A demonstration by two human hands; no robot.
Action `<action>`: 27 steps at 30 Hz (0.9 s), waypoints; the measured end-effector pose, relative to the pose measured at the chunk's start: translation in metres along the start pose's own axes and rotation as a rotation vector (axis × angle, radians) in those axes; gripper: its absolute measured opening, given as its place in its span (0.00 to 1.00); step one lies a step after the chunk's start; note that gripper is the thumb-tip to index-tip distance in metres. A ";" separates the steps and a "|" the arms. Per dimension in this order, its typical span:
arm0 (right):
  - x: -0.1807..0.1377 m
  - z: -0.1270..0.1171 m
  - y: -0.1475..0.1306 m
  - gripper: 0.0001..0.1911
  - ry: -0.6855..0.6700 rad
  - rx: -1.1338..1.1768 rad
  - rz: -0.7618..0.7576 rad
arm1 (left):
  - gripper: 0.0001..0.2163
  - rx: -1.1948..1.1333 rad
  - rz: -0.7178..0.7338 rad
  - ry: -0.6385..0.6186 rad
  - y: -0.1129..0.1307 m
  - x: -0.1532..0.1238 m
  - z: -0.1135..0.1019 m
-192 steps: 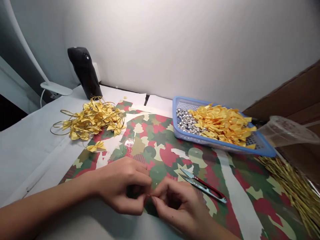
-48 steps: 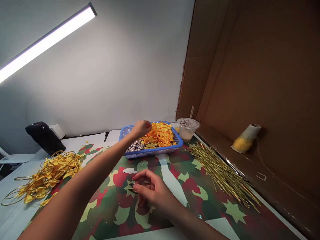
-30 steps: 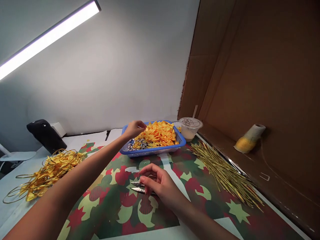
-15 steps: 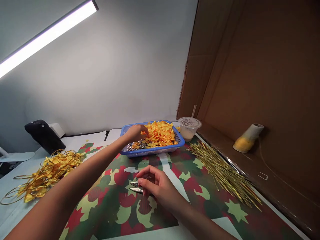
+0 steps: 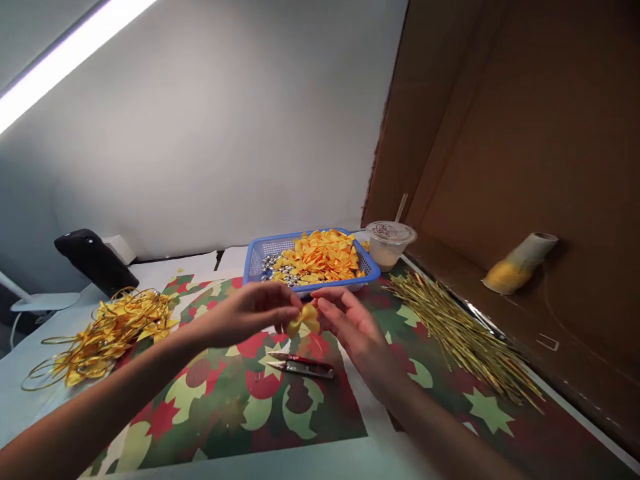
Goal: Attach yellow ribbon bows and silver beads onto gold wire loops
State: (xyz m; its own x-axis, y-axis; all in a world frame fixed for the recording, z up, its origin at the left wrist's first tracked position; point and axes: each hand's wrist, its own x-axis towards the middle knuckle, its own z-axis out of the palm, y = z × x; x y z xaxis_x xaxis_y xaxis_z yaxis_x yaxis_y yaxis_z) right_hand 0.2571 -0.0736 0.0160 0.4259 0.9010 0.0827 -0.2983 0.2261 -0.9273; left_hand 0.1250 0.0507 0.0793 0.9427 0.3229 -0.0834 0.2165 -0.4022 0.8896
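Note:
A small yellow ribbon bow is held up between my two hands, over the patterned sheet. My left hand has its thumb and fingers closed on the bow's left side. From the right, my right hand pinches at the bow's other edge; its fingertips are partly hidden. Just below the hands, thread snips with a red handle lie on the sheet, touched by neither hand. Behind the hands stands a blue plastic basket with a heap of yellow bows and small silver beads or bells.
Left, a pile of finished-looking yellow bows on gold wire loops lies beside a black device. Right are a bundle of gold wire ties, a lidded drink cup and a yellow thread spool against cardboard.
My left hand has come back from the basket toward me with a yellow bow. My right hand has risen from over the snips and meets it at the bow.

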 end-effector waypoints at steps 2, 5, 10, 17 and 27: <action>-0.002 0.000 0.001 0.19 -0.159 -0.001 0.082 | 0.06 -0.202 -0.074 -0.004 -0.008 -0.022 0.015; -0.007 0.003 0.009 0.18 -0.356 -0.043 0.221 | 0.09 -0.345 -0.149 0.104 -0.026 -0.046 0.030; -0.015 0.008 0.028 0.19 -0.430 -0.040 0.358 | 0.12 -0.545 -0.198 0.241 -0.047 -0.070 0.045; -0.018 0.003 0.028 0.17 -0.500 -0.117 0.388 | 0.15 -0.695 -0.202 0.221 -0.066 -0.073 0.056; -0.022 -0.002 0.019 0.12 -0.632 -0.342 0.430 | 0.04 -0.660 -0.174 0.143 -0.068 -0.075 0.058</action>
State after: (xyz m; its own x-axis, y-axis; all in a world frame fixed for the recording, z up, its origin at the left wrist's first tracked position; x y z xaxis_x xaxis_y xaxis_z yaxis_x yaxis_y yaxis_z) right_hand 0.2438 -0.0895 -0.0041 -0.2558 0.9439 -0.2090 -0.0062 -0.2178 -0.9760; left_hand 0.0549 0.0039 -0.0010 0.8559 0.4633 -0.2296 0.1191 0.2554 0.9595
